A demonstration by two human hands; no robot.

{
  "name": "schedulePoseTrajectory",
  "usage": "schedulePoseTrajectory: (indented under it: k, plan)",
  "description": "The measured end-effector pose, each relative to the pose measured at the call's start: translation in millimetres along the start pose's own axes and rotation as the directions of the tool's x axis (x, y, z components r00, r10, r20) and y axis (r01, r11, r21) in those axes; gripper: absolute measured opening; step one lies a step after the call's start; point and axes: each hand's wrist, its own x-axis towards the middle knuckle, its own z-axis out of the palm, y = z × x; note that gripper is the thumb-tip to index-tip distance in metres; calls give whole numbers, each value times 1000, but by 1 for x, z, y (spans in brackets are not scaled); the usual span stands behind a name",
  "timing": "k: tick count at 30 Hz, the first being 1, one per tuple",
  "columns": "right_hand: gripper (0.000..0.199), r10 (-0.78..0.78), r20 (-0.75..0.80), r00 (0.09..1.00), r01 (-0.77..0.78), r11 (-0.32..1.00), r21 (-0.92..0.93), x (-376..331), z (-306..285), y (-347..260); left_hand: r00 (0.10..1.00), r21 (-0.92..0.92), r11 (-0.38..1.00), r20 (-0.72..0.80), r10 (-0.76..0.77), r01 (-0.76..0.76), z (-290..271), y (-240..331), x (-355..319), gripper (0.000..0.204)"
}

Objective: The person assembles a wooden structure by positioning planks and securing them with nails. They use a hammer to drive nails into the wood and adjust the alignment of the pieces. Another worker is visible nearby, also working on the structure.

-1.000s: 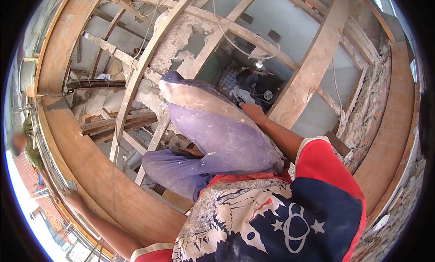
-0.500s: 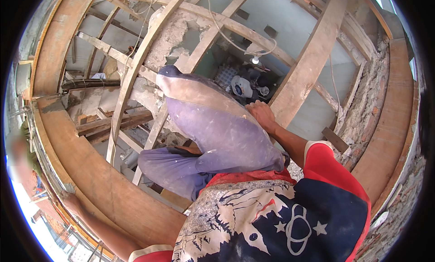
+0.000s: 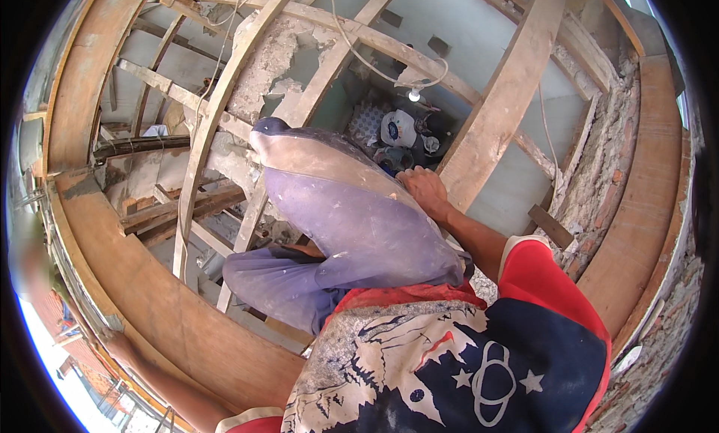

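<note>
My right hand [image 3: 423, 187] lies against the far side of my raised leg in dusty purple trousers [image 3: 344, 201], close to a thick wooden beam [image 3: 498, 133]. Its fingers are curled, their tips hidden, and nothing held can be made out. Out to the left, my left hand [image 3: 120, 347] is at the outer edge of a long brown plywood board [image 3: 161, 291]. That hand is small near the picture's rim, and its fingers cannot be read clearly.
Below is an open grid of wooden joists [image 3: 217, 96] with gaps to a lower room. A lit bulb [image 3: 414, 95] hangs from a looping cable [image 3: 359, 55]. A person in a white shirt [image 3: 398, 128] is down there. Rough brick wall [image 3: 599, 186] runs along the right.
The view has shifted slightly, so the beams sit a little further left and up. The person below has changed posture. Both my hands stay in about the same places.
</note>
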Motion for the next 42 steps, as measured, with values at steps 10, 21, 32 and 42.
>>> schedulePoseTrajectory:
  k: [10,21,32,42]
  plan:
    - [23,55,74,996,-56,998,19,4,4,0,997,-18,1000,76,20,-19,-9,-8,-1,44]
    - [21,56,121,991,-64,996,56,8,-4,-2,993,-85,993,83,-78,85,-13,-15,-6,51]
    - [20,95,187,978,-104,994,41,9,-5,-2,982,-174,968,83,-169,181,-19,1,-6,52]
    - [20,99,184,978,-111,992,56,9,-5,-3,960,-186,944,109,-256,273,-53,41,-16,53]
